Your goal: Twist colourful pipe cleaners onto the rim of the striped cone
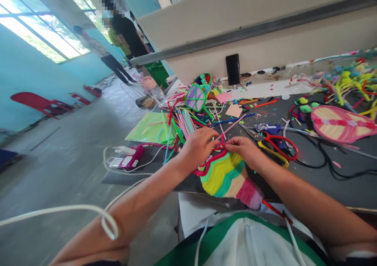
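A fan-shaped craft piece woven in bands of yellow, green, cream and pink lies at the near edge of the dark table. Its rim is a red strip. My left hand is closed in a pinch on the red strip at the top of the piece. My right hand pinches the same strip just to the right, fingertips nearly meeting the left's. Both forearms reach in from below.
Red-and-yellow scissors lie right of my hands. Loose coloured straws, a finished pink fan, a black phone propped on the wall, a pink phone with white cable. People stand far left by red chairs.
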The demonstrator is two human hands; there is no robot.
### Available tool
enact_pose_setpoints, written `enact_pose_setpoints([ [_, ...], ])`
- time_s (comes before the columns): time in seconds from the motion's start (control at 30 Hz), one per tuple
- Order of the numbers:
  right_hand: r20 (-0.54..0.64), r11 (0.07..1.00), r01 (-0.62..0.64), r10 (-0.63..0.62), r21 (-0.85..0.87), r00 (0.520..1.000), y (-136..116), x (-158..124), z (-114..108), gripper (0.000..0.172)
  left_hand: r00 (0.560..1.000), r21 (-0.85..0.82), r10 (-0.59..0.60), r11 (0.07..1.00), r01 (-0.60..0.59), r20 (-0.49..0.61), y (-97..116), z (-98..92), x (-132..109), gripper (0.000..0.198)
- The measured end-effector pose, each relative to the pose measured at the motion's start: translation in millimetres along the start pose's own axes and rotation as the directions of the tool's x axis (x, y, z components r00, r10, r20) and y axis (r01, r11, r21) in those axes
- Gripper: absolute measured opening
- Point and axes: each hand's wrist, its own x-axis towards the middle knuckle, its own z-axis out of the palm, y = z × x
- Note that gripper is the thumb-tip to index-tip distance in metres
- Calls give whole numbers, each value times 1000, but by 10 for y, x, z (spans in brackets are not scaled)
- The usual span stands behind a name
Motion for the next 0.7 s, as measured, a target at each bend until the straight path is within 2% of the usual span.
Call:
enact_pose_setpoints([
  [0.07, 11, 1000, 7, -7, 17, 1000, -15, -13, 7, 26, 977, 159, 178, 968, -195, 116, 50, 32, -58, 16],
  [0.13, 15, 1000, 7, -8, 26, 1000, -26, -19, 14, 27, 949, 252, 242, 924, -289, 200, 65, 103, -87, 19],
  [0.27, 12, 999, 29, -29, 19, 1000, -15, -6, 12, 27, 932, 339, 240, 883, -326, 272, 55, 230, -75, 20],
  [0.37, -17, 998, 50, -51, -37, 999, 14, 17, -13, 25, 939, 348, 182, 894, -282, 292, 69, 265, -42, 20],
  [0.47, -43, 976, 89, -99, -198, 994, 29, 30, -38, 19, 956, 247, 44, 962, -119, 291, 62, 252, 20, 19],
  [0.5, -42, 961, 104, -119, -257, 992, 25, 27, -40, 17, 948, 170, -33, 985, -22, 318, 44, 240, 49, 18],
  [0.53, -38, 944, 116, -134, -308, 990, 16, 21, -38, 15, 920, 72, -120, 992, 100, 374, 19, 226, 81, 17],
  [0.57, -30, 929, 126, -146, -349, 989, 2, 12, -32, 13, 868, -37, -197, 970, 240, 456, -13, 212, 112, 18],
  [0.6, -20, 915, 136, -155, -380, 988, -15, 0, -22, 12, 797, -142, -246, 914, 381, 551, -48, 200, 137, 21],
  [0.67, -6, 893, 150, -168, -424, 986, -46, -26, 5, 8, 652, -305, -244, 732, 610, 718, -117, 190, 162, 28],
  [0.7, -2, 886, 155, -173, -437, 985, -56, -37, 18, 7, 606, -365, -209, 636, 681, 767, -146, 194, 158, 31],
])
